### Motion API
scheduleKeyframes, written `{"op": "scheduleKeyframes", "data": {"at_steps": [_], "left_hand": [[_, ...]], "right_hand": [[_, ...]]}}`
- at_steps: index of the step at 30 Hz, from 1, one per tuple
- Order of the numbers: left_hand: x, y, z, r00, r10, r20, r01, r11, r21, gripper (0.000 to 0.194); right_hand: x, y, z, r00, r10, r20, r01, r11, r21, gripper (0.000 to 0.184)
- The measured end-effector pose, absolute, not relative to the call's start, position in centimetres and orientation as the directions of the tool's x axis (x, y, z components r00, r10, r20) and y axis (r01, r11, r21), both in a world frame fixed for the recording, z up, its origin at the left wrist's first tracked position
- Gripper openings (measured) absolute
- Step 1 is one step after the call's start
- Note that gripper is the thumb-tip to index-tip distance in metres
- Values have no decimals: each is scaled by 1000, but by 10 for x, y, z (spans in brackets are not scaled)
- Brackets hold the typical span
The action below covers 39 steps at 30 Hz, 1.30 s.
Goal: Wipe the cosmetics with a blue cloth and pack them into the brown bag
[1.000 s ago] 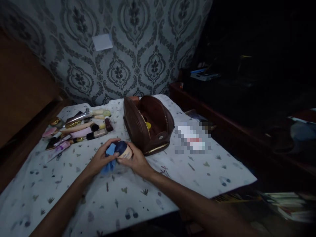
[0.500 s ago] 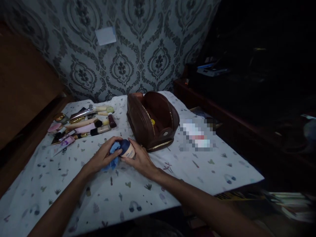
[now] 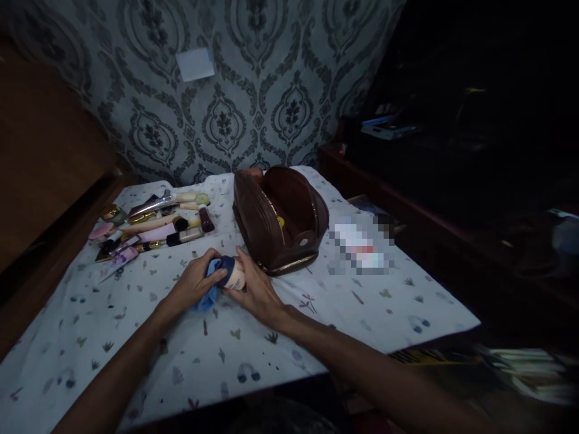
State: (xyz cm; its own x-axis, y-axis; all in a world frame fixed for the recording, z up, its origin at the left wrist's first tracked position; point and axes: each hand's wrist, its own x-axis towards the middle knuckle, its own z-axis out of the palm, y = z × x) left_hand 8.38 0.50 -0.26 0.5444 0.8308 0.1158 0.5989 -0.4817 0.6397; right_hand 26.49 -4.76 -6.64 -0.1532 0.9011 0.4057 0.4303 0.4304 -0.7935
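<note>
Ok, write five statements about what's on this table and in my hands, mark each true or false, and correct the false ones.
1. The left hand holds a blue cloth. True.
2. The right hand is inside the brown bag. False: the right hand holds a cream-and-navy container in front of the brown bag.
3. The brown bag is zipped shut. False: its top gapes open.
4. Something small and yellow shows inside the brown bag. True.
5. The makeup items lie to the left of the brown bag. True.
</note>
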Motion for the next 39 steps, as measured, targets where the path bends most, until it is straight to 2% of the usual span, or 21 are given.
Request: {"op": "scheduleKeyframes", "data": {"at_steps": [3,7,10,15,19,22,25,29,33,36,39], "left_hand": [[78,6,3,591,800,102,573,-505,646,46],[73,5,14,700,705,112,468,-571,675,64],[74,4,18,704,703,101,466,-564,682,57],[78,2,16,639,769,37,567,-503,652,39],[78,3,11,606,794,42,585,-482,652,38],[75,6,12,641,766,51,532,-492,689,43],[70,8,16,700,709,85,425,-508,749,58],[64,7,26,742,663,96,365,-521,772,59],[64,5,33,762,641,95,331,-511,794,55],[65,5,34,759,645,89,330,-499,801,55],[64,7,31,683,727,66,361,-415,835,65]], "right_hand": [[265,-47,-61,-166,911,377,416,411,-811,95],[267,-45,-59,-171,916,363,421,401,-814,92],[268,-46,-60,-178,905,387,436,425,-793,91],[268,-47,-59,-193,849,492,471,520,-712,83],[268,-48,-56,-192,860,473,458,504,-732,80],[268,-47,-53,-161,893,420,411,447,-794,75],[269,-44,-48,-133,940,315,258,339,-905,69],[269,-41,-44,-180,977,110,-119,90,-989,64],[269,-41,-41,-298,954,-44,-389,-164,-907,61],[268,-42,-40,-344,937,-62,-464,-227,-856,57],[266,-42,-37,-323,944,-67,-506,-232,-831,57]]}}
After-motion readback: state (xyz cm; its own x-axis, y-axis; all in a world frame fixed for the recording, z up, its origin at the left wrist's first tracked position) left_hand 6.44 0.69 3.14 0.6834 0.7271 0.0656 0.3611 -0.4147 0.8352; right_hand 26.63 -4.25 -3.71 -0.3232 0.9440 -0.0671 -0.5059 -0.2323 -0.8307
